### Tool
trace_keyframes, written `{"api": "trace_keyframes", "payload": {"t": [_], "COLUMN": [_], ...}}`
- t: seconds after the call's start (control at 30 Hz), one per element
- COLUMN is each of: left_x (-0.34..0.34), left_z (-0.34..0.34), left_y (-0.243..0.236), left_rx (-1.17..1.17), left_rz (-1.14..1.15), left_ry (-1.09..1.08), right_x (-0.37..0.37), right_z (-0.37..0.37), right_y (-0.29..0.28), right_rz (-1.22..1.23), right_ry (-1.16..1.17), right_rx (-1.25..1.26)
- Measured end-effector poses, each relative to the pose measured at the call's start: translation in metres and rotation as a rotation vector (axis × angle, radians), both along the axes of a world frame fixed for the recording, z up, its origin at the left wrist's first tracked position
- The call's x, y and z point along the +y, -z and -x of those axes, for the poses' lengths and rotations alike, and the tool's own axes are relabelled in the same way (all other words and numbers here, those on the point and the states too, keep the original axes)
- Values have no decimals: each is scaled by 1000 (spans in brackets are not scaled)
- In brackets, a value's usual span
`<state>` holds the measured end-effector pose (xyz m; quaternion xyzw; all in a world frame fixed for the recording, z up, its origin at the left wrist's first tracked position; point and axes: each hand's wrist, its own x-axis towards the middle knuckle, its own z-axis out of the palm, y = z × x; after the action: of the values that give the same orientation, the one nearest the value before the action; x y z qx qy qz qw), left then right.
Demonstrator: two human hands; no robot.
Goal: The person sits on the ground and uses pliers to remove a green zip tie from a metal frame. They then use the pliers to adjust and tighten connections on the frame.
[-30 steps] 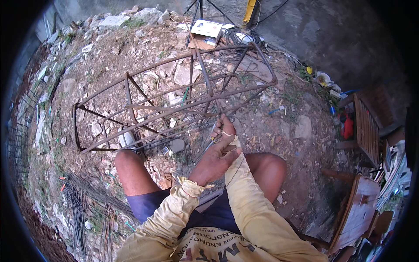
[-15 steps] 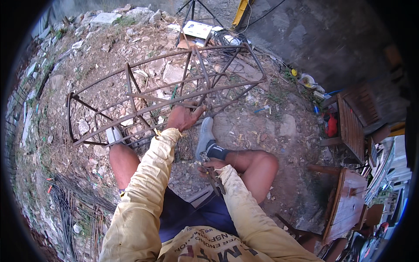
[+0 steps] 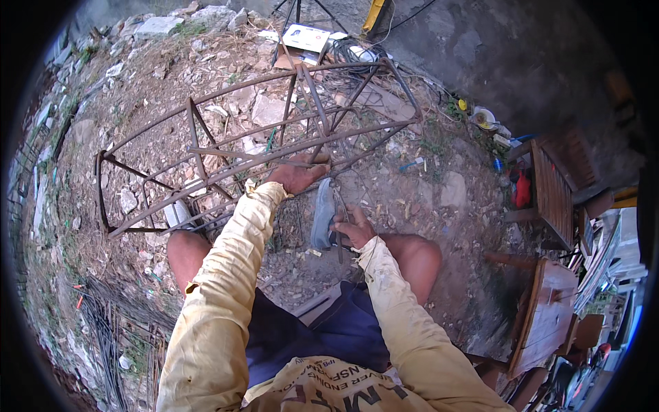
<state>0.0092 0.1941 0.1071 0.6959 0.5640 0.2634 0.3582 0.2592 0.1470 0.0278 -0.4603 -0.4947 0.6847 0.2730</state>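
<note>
A rusty cage of steel rebar (image 3: 257,163), long bars joined by bent stirrups, lies tilted on the ground before my legs. My left hand (image 3: 302,176) closes around its near bars close to a crossing, the fingertips partly hidden by the steel. Just below and to the right, beside my grey shoe (image 3: 322,214), my right hand (image 3: 355,228) grips dark metal pliers (image 3: 340,250). Their lower part points toward me, and the hand covers much of them. A thin wire or rod runs from near the right fingers up toward the cage.
Rubble and stones (image 3: 165,27) cover the ground at the far left. Thin rods or wires (image 3: 106,343) lie bundled at the near left. On the right stand a wooden bench (image 3: 552,196) and a wooden table (image 3: 546,319). Coiled cable (image 3: 353,55) lies behind the cage.
My right hand has moved up and forward with the pliers, from my lap to beside the shoe, near the cage. My left hand stays on the bars, and the cage has shifted slightly.
</note>
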Motion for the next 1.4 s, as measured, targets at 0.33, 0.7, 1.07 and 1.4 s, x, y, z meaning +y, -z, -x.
{"api": "trace_keyframes", "payload": {"t": [0.33, 0.7, 1.07, 1.4], "left_x": [3, 1, 7, 5], "left_z": [2, 4, 1, 3], "left_y": [17, 18, 13, 24], "left_rx": [-142, -67, -175, -310], "left_rz": [36, -37, 83, 147], "left_ry": [-38, -59, -16, -18], "right_x": [35, 33, 37, 6], "right_z": [1, 16, -9, -13], "right_y": [-30, -66, -40, -43], "right_rz": [-376, -386, -80, 772], "right_ry": [-153, -253, -249, -236], "right_rx": [-363, -675, -355, 300]}}
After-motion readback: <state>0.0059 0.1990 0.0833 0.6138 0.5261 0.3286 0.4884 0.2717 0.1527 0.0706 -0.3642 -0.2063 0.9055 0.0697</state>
